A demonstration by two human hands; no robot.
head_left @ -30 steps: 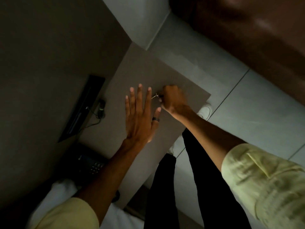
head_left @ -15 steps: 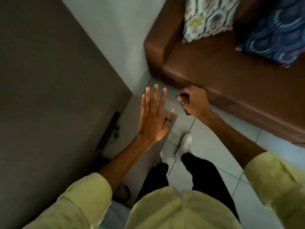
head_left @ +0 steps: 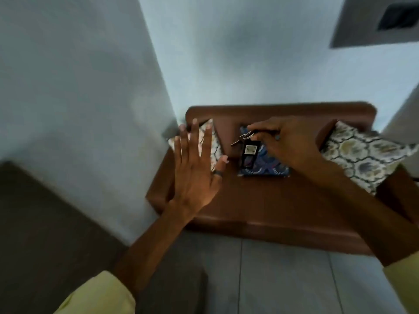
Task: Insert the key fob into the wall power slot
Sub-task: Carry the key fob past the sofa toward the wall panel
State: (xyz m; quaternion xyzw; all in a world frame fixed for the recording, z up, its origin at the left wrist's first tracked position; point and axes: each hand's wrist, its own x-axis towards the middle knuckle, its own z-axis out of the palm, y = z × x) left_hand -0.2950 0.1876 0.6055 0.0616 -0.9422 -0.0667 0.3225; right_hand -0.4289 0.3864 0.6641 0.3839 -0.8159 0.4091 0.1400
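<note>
My right hand (head_left: 292,146) pinches a key ring from which a black rectangular key fob (head_left: 249,154) and a small metal key (head_left: 238,140) dangle in the air over the sofa. My left hand (head_left: 195,171) is held flat beside it, fingers spread, a dark ring on the thumb, holding nothing. A dark rectangular wall plate (head_left: 399,15) on a grey panel sits high at the top right corner, far above both hands; whether it is the power slot I cannot tell.
A brown sofa (head_left: 260,200) stands against the pale wall with a blue patterned cushion (head_left: 267,166) and two pale patterned cushions (head_left: 362,155). A wall corner (head_left: 158,75) juts out at left. Grey floor tiles (head_left: 272,279) lie below, a dark surface (head_left: 34,223) at lower left.
The view has swung up from the floor and dark panel to the sofa and wall. My right hand rose with the keys, and the fob now hangs in plain sight.
</note>
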